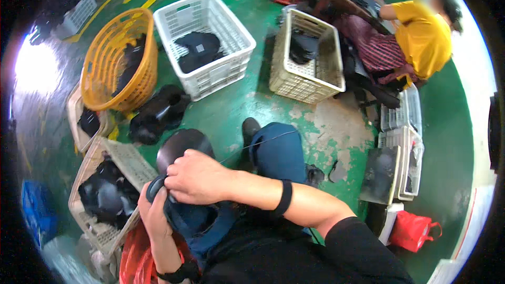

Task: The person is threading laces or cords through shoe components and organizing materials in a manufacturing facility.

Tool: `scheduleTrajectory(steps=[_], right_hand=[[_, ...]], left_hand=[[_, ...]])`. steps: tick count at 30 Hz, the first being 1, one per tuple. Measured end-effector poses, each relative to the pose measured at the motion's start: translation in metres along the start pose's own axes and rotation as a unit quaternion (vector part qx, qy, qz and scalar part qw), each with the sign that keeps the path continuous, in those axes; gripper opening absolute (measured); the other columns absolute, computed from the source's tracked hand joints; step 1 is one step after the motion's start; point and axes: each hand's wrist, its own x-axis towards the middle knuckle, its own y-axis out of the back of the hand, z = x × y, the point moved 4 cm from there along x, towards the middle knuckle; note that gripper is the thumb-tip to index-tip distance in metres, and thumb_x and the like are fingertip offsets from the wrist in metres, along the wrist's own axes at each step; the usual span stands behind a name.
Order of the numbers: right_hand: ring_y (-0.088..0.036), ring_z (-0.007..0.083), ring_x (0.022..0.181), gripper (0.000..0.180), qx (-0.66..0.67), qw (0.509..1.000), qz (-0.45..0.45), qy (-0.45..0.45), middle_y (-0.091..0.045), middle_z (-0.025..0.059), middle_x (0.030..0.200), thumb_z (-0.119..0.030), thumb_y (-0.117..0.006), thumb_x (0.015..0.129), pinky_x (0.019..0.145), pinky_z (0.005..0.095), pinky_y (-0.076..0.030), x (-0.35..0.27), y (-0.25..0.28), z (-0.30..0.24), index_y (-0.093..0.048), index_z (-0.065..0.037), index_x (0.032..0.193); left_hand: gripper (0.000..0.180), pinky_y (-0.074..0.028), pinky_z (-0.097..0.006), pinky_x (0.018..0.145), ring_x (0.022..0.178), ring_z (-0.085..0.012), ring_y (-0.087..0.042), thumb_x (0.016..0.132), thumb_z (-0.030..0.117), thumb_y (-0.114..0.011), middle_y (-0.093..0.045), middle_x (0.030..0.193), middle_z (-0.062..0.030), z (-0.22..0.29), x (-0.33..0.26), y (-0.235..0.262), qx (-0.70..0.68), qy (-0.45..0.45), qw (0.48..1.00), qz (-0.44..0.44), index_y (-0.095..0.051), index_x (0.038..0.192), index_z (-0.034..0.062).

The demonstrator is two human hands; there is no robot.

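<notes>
My left hand (153,211) grips a dark, rounded piece (156,188) from below, its thumb and fingers bent around it. My right hand (195,176) is closed against the same piece, knuckles up, and hides most of it. Its exact kind cannot be made out. Just beyond my hands is a dark, smooth round surface (184,148). A thin dark cord (263,142) runs from near my right hand across my blue-trousered knee. The part between my fingertips is hidden.
Ahead stand an orange basket (90,68), a white crate (221,80) and a cream crate (300,88), all holding black pieces. A tilted crate (79,181) of black pieces stands left. Black pieces (160,113) lie on the floor. A person in yellow (423,37) sits far right, near a red bag (413,230).
</notes>
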Motion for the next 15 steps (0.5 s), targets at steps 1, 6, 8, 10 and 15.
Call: scheduleTrajectory(steps=[1, 6, 8, 10, 15], right_hand=[[-0.061, 0.0263, 0.081, 0.016, -0.014, 1.0, -0.007, 0.001, -0.059, 0.0059, 0.08, -0.028, -0.062, 0.084, 0.071, 0.0427, -0.042, 0.0, -0.001, 0.002, -0.061, -0.013, 0.079], [-0.064, 0.0278, 0.077, 0.017, -0.044, 0.999, 0.011, 0.026, -0.061, 0.0068, 0.078, -0.029, -0.063, 0.083, 0.066, 0.0442, -0.046, -0.004, 0.008, 0.008, -0.061, -0.013, 0.079], [-0.062, 0.0279, 0.078, 0.017, -0.031, 0.999, -0.003, 0.017, -0.058, 0.0067, 0.078, -0.027, -0.062, 0.086, 0.068, 0.0433, -0.044, -0.006, 0.012, 0.005, -0.059, -0.012, 0.081], [-0.061, 0.0287, 0.079, 0.016, -0.011, 1.0, -0.021, 0.014, -0.058, 0.0074, 0.08, -0.026, -0.06, 0.088, 0.069, 0.0431, -0.043, -0.003, 0.009, 0.003, -0.059, -0.011, 0.082], [-0.06, 0.0313, 0.082, 0.017, 0.037, 0.999, -0.023, -0.004, -0.058, 0.0093, 0.082, -0.026, -0.057, 0.091, 0.071, 0.0444, -0.042, 0.0, 0.009, 0.006, -0.057, -0.009, 0.086]], left_hand=[[0.023, -0.047, -0.026, 0.083, 0.089, -0.0117, -0.06, 0.089, 0.004, -0.061, -0.064, 0.1, -0.0041, 0.0, -0.001, -0.002, 0.013, 0.004, 1.0, 0.025, -0.062, 0.11, -0.0028], [0.023, -0.042, -0.024, 0.085, 0.093, -0.0103, -0.054, 0.094, 0.015, -0.055, -0.06, 0.099, -0.0024, -0.003, 0.002, -0.013, 0.082, -0.089, 0.993, -0.014, -0.063, 0.109, -0.0007], [0.034, -0.043, -0.027, 0.089, 0.095, -0.0112, -0.055, 0.101, 0.025, -0.042, -0.062, 0.101, -0.0044, -0.012, 0.001, -0.014, -0.042, -0.078, 0.996, -0.013, -0.061, 0.107, -0.0029], [0.036, -0.044, -0.028, 0.088, 0.095, -0.0115, -0.056, 0.103, 0.023, -0.037, -0.063, 0.101, -0.0056, -0.02, 0.003, -0.004, -0.109, -0.049, 0.993, -0.02, -0.061, 0.107, -0.0045], [0.019, -0.047, -0.022, 0.083, 0.09, -0.0078, -0.058, 0.1, 0.003, -0.046, -0.064, 0.098, -0.002, -0.02, 0.003, -0.005, -0.035, -0.03, 0.999, -0.018, -0.062, 0.108, -0.0012]])
